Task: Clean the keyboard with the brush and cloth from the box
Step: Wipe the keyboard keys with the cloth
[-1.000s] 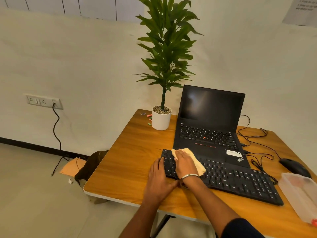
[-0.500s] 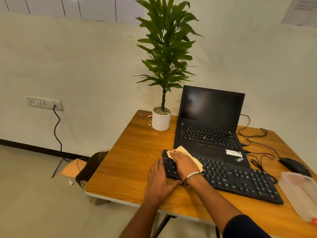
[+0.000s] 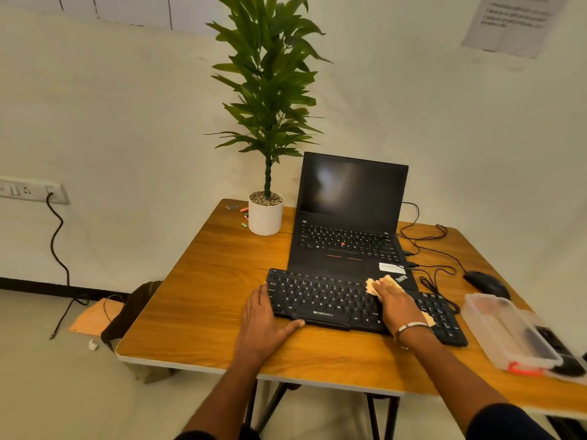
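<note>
We pressed the cloth [image 3: 382,282] flat under our right hand [image 3: 395,304] on the keyboard [image 3: 320,301], fingers straight, while our left hand [image 3: 263,319] steadied its near-left corner, fingers relaxed; we judged brushing finished, wiping midway, number pad unwiped, box [image 3: 508,335] waiting beside

The right hand [image 3: 395,304] covers most of the cloth [image 3: 379,284], so only a crumpled far end and a small bit near the wrist show. It also hides the keys of the keyboard [image 3: 320,300] under it. The box [image 3: 508,333] is blurred, and the dark things inside it cannot be told. The right edge of the picture cuts off the lid [image 3: 568,366] under the box. The text on the paper [image 3: 514,20] on the wall is too blurred to read. The small coloured bits [image 3: 244,214] left of the plant pot [image 3: 265,217] are too small to name. The table [image 3: 197,306] hides part of the dark bag [image 3: 133,309] on the floor.
</note>
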